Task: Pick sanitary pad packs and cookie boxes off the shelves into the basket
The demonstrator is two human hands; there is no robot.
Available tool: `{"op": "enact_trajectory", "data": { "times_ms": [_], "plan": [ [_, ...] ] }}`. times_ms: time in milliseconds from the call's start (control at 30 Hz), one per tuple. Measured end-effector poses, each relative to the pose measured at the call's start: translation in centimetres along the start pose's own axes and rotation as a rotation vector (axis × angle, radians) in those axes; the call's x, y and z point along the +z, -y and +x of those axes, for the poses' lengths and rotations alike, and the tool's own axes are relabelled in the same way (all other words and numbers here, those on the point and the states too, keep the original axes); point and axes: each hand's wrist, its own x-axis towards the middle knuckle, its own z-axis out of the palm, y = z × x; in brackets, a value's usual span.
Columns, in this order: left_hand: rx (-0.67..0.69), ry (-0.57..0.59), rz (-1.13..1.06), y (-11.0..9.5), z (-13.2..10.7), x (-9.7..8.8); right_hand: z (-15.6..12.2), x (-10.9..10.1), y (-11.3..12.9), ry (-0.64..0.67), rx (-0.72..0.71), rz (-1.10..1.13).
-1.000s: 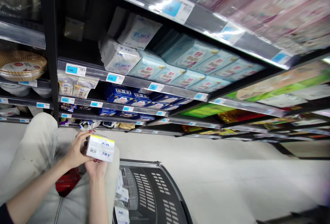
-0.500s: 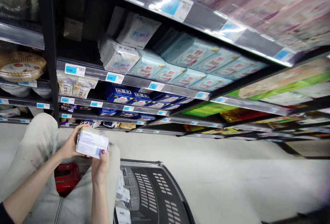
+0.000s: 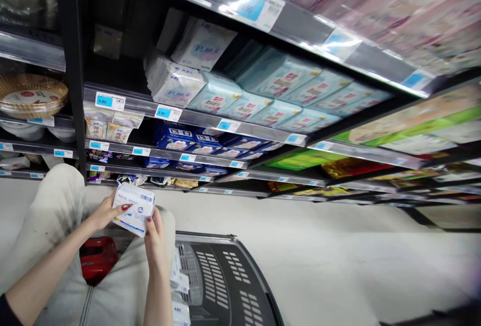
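Between my two hands is a white package of sanitary pads (image 3: 132, 205), held tilted over my knees with a barcode near its top edge. My left hand (image 3: 107, 213) grips its left side, the thumb with a dark red nail lying across the front. My right hand (image 3: 153, 226) holds the lower right corner, thumb in front and fingers behind. Similar white packages (image 3: 180, 312) marked ABC lie in a dark basket (image 3: 225, 276) to the right of my leg.
Shelves ahead carry white ABC packs (image 3: 178, 85), light-blue packs (image 3: 216, 93) and dark-blue packs (image 3: 175, 138). Price tags line the shelf edges (image 3: 263, 130). A red object (image 3: 98, 258) sits between my legs. Pale floor (image 3: 319, 256) stretches to the right.
The package has been turned in my hands, so a different printed face with the barcode at the top shows. My left thumb now lies across its front; my right hand has shifted slightly right.
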Motion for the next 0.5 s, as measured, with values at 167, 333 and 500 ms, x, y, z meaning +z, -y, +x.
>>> {"op": "enact_trajectory", "data": {
  "times_ms": [167, 333, 500],
  "plan": [
    [-0.053, -0.060, 0.049, 0.2, -0.1, 0.2, 0.4, 0.1, -0.5, -0.069, 0.155, -0.014],
    [-0.187, -0.042, 0.027, 0.8, 0.1, 0.3, 0.3, 0.2, -1.7, -0.142, 0.191, -0.044],
    [-0.228, -0.033, -0.050, 1.1, 0.2, 0.3, 1.2, -0.9, -2.5, -0.109, 0.196, -0.081]
  ]
}}
